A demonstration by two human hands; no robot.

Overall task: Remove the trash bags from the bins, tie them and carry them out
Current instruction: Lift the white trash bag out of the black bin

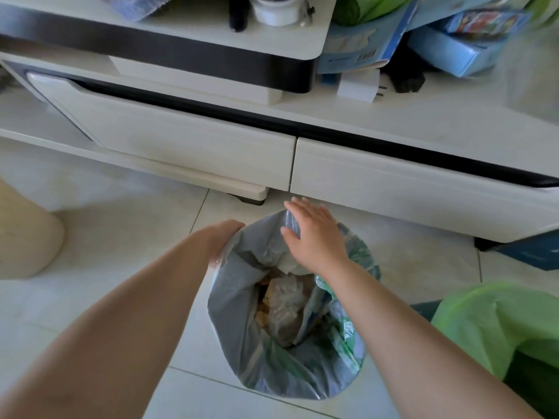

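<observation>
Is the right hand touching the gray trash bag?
Touching. In the head view the right hand lies flat on the far rim of the gray trash bag, its thumb pressed onto the plastic, with no gap.

- A grey trash bag (242, 322) is seen lining a round bin on the pale tiled floor, its mouth open and its rim folded outward over the bin's edge.
- Crumpled paper and clear plastic waste (partly shadowed) is held inside.
- A second, light green trash bag (496, 325) is draped over another bin at the right edge.
</observation>
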